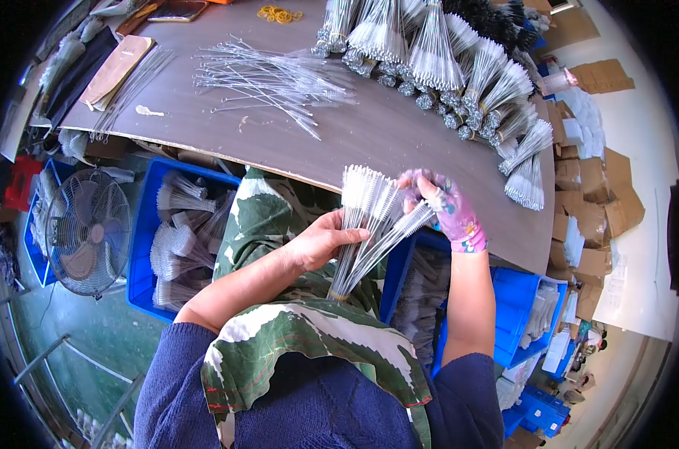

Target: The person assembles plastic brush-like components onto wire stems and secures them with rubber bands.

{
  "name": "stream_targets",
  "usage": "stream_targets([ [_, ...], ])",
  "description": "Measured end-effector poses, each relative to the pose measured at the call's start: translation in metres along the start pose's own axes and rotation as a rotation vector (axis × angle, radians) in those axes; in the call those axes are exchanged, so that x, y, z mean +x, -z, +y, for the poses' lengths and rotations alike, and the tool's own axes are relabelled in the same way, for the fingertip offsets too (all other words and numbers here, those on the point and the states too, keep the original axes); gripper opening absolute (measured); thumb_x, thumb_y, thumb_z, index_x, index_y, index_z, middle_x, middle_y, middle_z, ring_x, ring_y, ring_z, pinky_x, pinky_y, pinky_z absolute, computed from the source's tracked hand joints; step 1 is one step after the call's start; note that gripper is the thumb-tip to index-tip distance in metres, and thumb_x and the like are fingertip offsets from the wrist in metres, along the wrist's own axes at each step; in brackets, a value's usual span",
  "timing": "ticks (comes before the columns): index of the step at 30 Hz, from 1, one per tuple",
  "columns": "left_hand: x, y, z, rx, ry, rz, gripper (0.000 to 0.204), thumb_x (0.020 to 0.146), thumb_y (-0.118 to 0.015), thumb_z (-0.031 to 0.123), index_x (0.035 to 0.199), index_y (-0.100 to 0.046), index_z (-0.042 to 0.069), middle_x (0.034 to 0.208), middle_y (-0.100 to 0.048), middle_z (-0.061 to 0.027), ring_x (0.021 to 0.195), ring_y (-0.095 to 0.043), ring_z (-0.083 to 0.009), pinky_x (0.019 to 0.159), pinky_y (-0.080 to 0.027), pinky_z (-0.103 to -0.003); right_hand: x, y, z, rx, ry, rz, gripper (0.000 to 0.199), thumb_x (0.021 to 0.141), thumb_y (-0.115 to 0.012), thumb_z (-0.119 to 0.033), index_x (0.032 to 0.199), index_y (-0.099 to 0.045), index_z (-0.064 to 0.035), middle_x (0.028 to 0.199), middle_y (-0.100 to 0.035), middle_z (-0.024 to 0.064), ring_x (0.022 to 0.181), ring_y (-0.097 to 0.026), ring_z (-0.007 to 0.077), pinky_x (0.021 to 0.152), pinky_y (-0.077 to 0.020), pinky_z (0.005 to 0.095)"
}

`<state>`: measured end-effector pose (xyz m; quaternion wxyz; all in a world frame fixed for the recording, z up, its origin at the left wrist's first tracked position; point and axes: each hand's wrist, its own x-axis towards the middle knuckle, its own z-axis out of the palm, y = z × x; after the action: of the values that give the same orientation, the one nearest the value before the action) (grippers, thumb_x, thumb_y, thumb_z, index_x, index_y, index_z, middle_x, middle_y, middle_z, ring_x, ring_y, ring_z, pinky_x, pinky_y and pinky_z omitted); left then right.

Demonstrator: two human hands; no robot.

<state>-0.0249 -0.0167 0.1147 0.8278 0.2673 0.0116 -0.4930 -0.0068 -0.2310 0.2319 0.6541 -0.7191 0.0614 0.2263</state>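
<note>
From here it looks partway: banded bundles [438,56] crowd the surface [429,146], loose wire brushes [276,78] remain. Over the lap, the left grip [323,241] clasps a brush bunch [366,198]; the gloved right grip [446,209] curls beside it, pinching or not, I can't tell.

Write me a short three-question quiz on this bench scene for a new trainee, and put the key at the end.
1. Multiple choice: What does the left hand hold?
A) a hammer
B) a bundle of thin wire brushes
C) a glass bottle

2. True or false: The round fan is on the person's right side.

3. Fill in the blank: The pink patterned glove is on the person's ____ hand.

Key:
1. B. The brushes stand bristle end up in that hand's grip.
2. False. It is on the person's left, beyond a blue crate of brushes.
3. Right.
</note>
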Motion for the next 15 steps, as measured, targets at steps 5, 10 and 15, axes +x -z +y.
stream_targets([
  [5, 0.001, -0.007, -0.003, 0.085, -0.023, 0.024, 0.036, 0.08, -0.067, 0.006, 0.112, -0.05, 0.0, 0.099, -0.062, -0.0077, 0.089, -0.06, -0.0134, 0.082, -0.048, -0.03, 0.001, -0.009, -0.009, -0.335, -0.13, 0.082, 0.015, 0.083, -0.061, -0.018, 0.082, -0.061, -0.0026, 0.069, -0.058, 0.0009, 0.063, -0.051, 0.0083, 0.058, -0.0373, 0.0226],
  [10, 0.004, -0.013, -0.007, 0.238, -0.109, 0.055, 0.034, 0.077, -0.067, 0.005, 0.108, -0.053, 0.001, 0.093, -0.062, -0.0046, 0.085, -0.058, -0.0123, 0.082, -0.046, -0.028, 0.013, 0.0, 0.01, -0.189, 0.047, 0.114, 0.017, 0.087, -0.057, -0.019, 0.087, -0.061, -0.002, 0.071, -0.06, 0.0034, 0.068, -0.053, 0.0086, 0.063, -0.0404, 0.0228],
  [15, 0.003, -0.02, -0.011, 0.344, -0.107, 0.093, 0.035, 0.076, -0.069, 0.007, 0.107, -0.052, 0.001, 0.091, -0.061, -0.0043, 0.082, -0.057, -0.0122, 0.079, -0.047, -0.028, 0.03, -0.016, -0.022, -0.184, 0.226, 0.3, 0.026, 0.09, -0.057, -0.026, 0.092, -0.062, -0.0007, 0.075, -0.062, 0.0032, 0.067, -0.056, 0.0083, 0.062, -0.0439, 0.0223],
])
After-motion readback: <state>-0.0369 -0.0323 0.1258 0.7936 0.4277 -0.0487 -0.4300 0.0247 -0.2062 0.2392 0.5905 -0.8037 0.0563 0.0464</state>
